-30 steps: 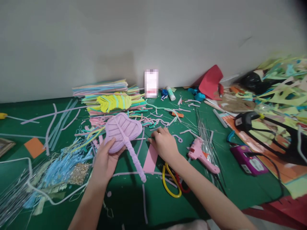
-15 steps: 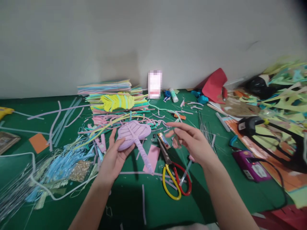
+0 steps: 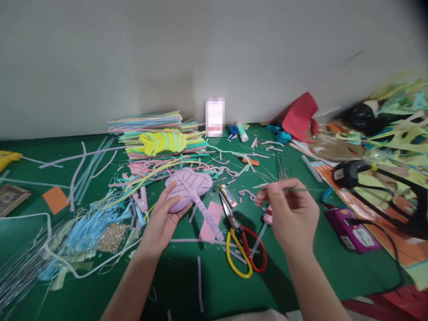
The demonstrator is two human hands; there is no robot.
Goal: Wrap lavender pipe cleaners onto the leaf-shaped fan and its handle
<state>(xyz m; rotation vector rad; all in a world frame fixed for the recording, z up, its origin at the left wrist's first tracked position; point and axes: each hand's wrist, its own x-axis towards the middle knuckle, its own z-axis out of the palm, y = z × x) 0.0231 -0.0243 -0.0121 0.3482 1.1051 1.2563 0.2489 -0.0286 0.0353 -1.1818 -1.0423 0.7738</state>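
My left hand (image 3: 162,218) holds a flat lilac leaf shape (image 3: 192,187) made of pipe cleaners, its thumb on top and fingers beneath. The wrapped lilac stem (image 3: 209,218) slants down to the right. To the right, my right hand (image 3: 294,214) is raised with its fingers pinched together on a thin wire (image 3: 296,189), which is faint against the table. Between the hands lie scissors (image 3: 234,224) with one yellow and one red handle, a small printed tube (image 3: 228,196) and a pink card (image 3: 216,211). A pink glue gun (image 3: 268,216) shows partly behind my right hand.
Bundles of coloured pipe cleaners (image 3: 163,142) lie by the wall, near a propped phone (image 3: 215,118). Blue tinsel-like strips (image 3: 90,227) and loose wires (image 3: 20,272) spread at left. A purple box (image 3: 351,232) with a cable and black headgear (image 3: 397,196) sit at right.
My right hand has moved right and turned, its fingers going from loosely spread to pinched on a thin wire. The leaf shape in my left hand has shifted slightly right.
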